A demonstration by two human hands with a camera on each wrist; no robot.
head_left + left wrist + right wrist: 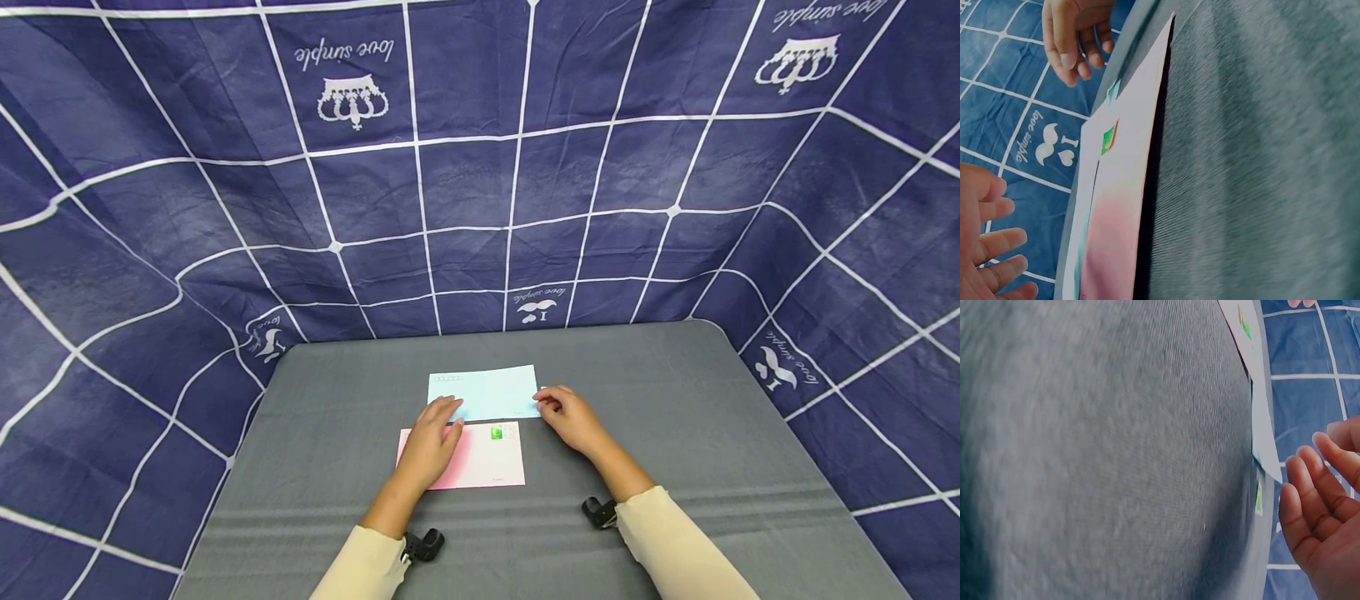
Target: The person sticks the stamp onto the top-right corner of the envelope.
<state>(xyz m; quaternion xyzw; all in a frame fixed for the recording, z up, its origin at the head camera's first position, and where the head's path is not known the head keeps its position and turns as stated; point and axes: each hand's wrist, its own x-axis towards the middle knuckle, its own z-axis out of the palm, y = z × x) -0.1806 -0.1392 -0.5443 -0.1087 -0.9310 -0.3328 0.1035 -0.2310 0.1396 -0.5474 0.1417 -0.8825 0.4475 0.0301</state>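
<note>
Head view: two envelopes lie at the lower centre of the frame on the grey table. The blue envelope is uppermost; the pink envelope lies just below it in the frame, stamp at its upper right.

Grip state: released on both sides. The left hand extends over the pink envelope's left part, its fingertips over the lower left of the blue one. The right hand, fingers loosely bent, is at the blue envelope's right edge. Fingertip contact cannot be confirmed on either side.

Hazards, by judgement:

1. Dragging. If the left palm or forearm drops, it may shift or crease the pink envelope beneath it.
2. Overlap. The facing edges of the envelopes are close; a pull towards the bottom of the frame could slide one over the other.
3. Missed pickup. Paper this thin may evade the right fingertips, or buckle if pushed from the edge.
4. Stray piece. Right wrist view, right of centre: a small green-marked slip shows near the blue envelope's corner. Its attachment cannot be determined; a careless sweep might displace it
</note>
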